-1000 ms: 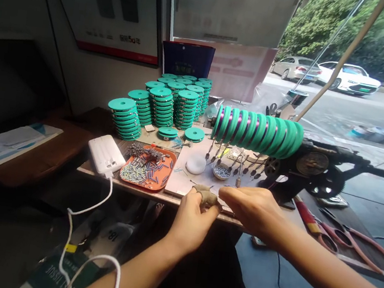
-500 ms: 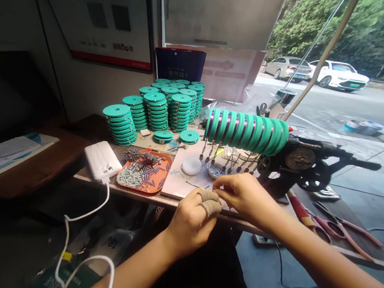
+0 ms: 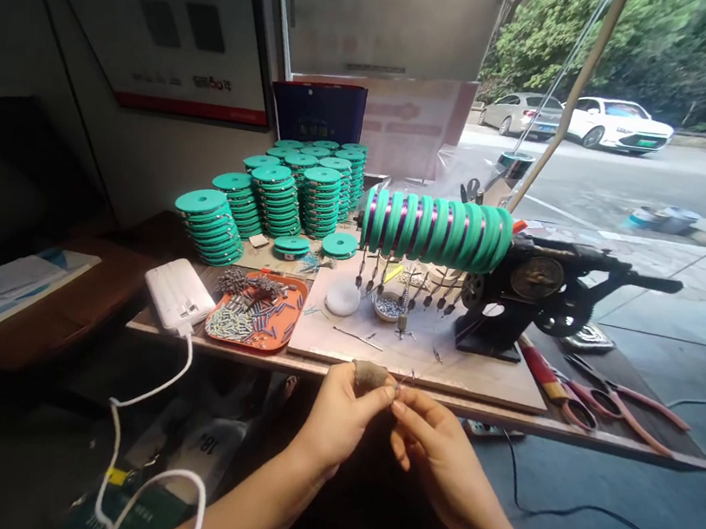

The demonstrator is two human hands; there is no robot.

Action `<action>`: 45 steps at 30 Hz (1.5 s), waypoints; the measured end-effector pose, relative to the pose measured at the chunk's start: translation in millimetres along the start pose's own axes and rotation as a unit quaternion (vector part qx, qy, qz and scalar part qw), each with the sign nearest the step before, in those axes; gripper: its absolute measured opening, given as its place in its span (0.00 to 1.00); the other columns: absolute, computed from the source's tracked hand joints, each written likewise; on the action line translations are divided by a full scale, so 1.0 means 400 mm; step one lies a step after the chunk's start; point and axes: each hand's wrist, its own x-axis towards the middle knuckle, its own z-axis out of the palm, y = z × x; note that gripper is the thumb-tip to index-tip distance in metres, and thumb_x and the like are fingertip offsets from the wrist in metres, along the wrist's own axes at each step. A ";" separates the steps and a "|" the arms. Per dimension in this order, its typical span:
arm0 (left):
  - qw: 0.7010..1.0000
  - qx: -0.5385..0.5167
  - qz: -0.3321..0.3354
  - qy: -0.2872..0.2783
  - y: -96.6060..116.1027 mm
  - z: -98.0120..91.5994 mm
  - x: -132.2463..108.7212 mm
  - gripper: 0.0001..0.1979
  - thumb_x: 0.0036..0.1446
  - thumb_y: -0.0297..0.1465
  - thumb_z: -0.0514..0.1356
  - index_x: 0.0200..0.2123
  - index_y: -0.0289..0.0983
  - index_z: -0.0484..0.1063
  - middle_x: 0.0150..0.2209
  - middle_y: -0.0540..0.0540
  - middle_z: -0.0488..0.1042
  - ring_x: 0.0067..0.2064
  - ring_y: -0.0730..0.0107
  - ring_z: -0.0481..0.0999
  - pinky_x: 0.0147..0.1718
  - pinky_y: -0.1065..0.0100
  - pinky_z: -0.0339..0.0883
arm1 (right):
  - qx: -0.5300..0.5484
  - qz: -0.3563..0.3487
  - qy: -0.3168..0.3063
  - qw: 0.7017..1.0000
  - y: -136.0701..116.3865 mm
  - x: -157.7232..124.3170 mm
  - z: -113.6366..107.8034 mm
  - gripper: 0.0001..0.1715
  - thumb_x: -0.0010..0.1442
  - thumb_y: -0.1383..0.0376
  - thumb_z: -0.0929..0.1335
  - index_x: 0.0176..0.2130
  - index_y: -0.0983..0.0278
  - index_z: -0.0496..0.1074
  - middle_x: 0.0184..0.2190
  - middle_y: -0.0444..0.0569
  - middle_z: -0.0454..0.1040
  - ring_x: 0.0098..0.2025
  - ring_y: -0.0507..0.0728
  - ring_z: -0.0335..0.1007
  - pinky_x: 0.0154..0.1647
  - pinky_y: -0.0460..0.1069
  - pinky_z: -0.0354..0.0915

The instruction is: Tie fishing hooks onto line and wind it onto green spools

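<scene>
My left hand [image 3: 345,412], with tan cloth wraps [image 3: 369,374] on its fingers, is closed in a pinch just off the table's front edge. Thumb and fingertips of my right hand [image 3: 436,443] meet it in a pinch of their own. A tiny thin, dark piece [image 3: 409,377] shows at the fingertips, too small to name. Behind the hands lies a pale board [image 3: 342,342] with a slim metal rod [image 3: 357,338] and small metal bits [image 3: 437,355]. A small bowl [image 3: 388,307] of grey beads and a white round lump [image 3: 343,300] stand farther back.
Green spools wound with purple line [image 3: 436,231] sit on a black hand-cranked winder [image 3: 534,281]. Stacks of green spools [image 3: 208,227] stand left. An orange tray [image 3: 294,317] holds small metal parts beside a white power bank [image 3: 179,294]. Scissors [image 3: 596,402] and pliers [image 3: 638,410] lie right.
My right hand has come down and toward me from above the board, and its fingertips now meet my left hand's at the front edge. The view has shifted slightly.
</scene>
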 end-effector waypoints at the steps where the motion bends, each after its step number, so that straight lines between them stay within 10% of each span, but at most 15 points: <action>1: 1.000 -0.006 -0.004 -0.006 -0.001 0.001 0.001 0.07 0.41 0.30 0.65 0.23 0.32 0.71 0.21 0.51 0.67 0.23 0.78 0.61 0.23 0.73 0.53 | 0.015 0.014 -0.011 1.000 -0.006 -0.001 -0.003 0.15 0.49 0.59 0.71 0.31 0.66 0.66 0.24 0.40 0.64 0.17 0.43 0.57 0.16 0.40 0.53; 5: 0.997 -0.053 -0.044 -0.042 -0.001 0.006 0.008 0.07 0.41 0.29 0.65 0.22 0.32 0.71 0.20 0.53 0.65 0.22 0.80 0.58 0.22 0.74 0.50 | 0.006 0.051 -0.067 0.996 -0.034 -0.008 -0.033 0.14 0.52 0.57 0.67 0.32 0.64 0.63 0.22 0.40 0.64 0.18 0.45 0.58 0.18 0.41 0.55; 8: 0.980 -0.104 -0.140 -0.091 0.008 0.009 0.014 0.07 0.37 0.28 0.66 0.21 0.32 0.70 0.20 0.53 0.63 0.21 0.82 0.55 0.20 0.75 0.46 | -0.184 -0.078 -0.017 0.980 -0.045 -0.009 -0.057 0.11 0.56 0.58 0.64 0.30 0.64 0.63 0.19 0.40 0.62 0.20 0.49 0.58 0.20 0.43 0.55; 12: 0.968 -0.106 -0.191 -0.124 0.020 0.013 0.018 0.07 0.36 0.27 0.65 0.20 0.32 0.69 0.21 0.52 0.63 0.22 0.81 0.56 0.21 0.74 0.46 | -0.523 -0.392 0.073 0.753 -0.036 -0.022 -0.076 0.11 0.60 0.66 0.59 0.31 0.65 0.69 0.25 0.48 0.70 0.27 0.54 0.63 0.29 0.47 0.57; 14: 0.986 -0.038 -0.128 -0.104 0.024 0.012 0.016 0.05 0.39 0.26 0.64 0.19 0.34 0.69 0.21 0.52 0.63 0.24 0.77 0.59 0.24 0.73 0.51 | -0.614 -0.464 0.071 0.635 -0.035 -0.037 -0.073 0.16 0.61 0.70 0.57 0.29 0.65 0.70 0.21 0.48 0.68 0.24 0.54 0.60 0.28 0.48 0.54; 16: 0.993 0.106 0.010 -0.055 0.025 0.009 0.010 0.04 0.42 0.25 0.62 0.20 0.35 0.69 0.24 0.50 0.64 0.29 0.72 0.62 0.31 0.70 0.55 | -0.662 -0.463 0.039 0.588 -0.050 -0.050 -0.059 0.19 0.61 0.72 0.55 0.28 0.66 0.70 0.18 0.46 0.66 0.22 0.53 0.56 0.26 0.48 0.51; 20: 0.940 0.295 0.170 0.002 0.022 -0.008 0.001 0.05 0.47 0.24 0.57 0.22 0.36 0.70 0.30 0.47 0.66 0.35 0.66 0.65 0.35 0.66 0.57 | -0.697 -0.446 -0.065 0.558 -0.131 -0.029 -0.007 0.17 0.61 0.70 0.56 0.26 0.65 0.68 0.20 0.46 0.66 0.23 0.52 0.56 0.25 0.47 0.50; 28: 0.986 0.138 0.082 -0.038 0.024 -0.044 0.022 0.02 0.46 0.27 0.59 0.25 0.34 0.69 0.25 0.50 0.68 0.30 0.69 0.66 0.32 0.68 0.59 | -0.688 -0.350 -0.168 0.612 -0.226 0.096 0.025 0.12 0.61 0.66 0.58 0.29 0.64 0.65 0.23 0.44 0.66 0.24 0.50 0.59 0.24 0.43 0.53; 35: 0.986 0.141 0.077 -0.038 0.025 -0.035 0.030 0.02 0.47 0.26 0.58 0.26 0.34 0.70 0.27 0.48 0.70 0.33 0.66 0.69 0.35 0.66 0.62 | -0.712 -0.384 -0.129 0.574 -0.207 0.086 0.015 0.19 0.62 0.63 0.55 0.27 0.64 0.67 0.18 0.44 0.64 0.20 0.50 0.57 0.22 0.43 0.50; 45: 0.772 0.463 0.433 0.052 0.001 -0.022 0.006 0.13 0.52 0.19 0.52 0.39 0.34 0.71 0.43 0.38 0.70 0.43 0.60 0.67 0.43 0.61 0.63 | -0.694 -0.298 -0.059 0.653 -0.243 0.104 0.045 0.08 0.56 0.68 0.63 0.30 0.65 0.72 0.19 0.45 0.71 0.20 0.50 0.64 0.24 0.43 0.55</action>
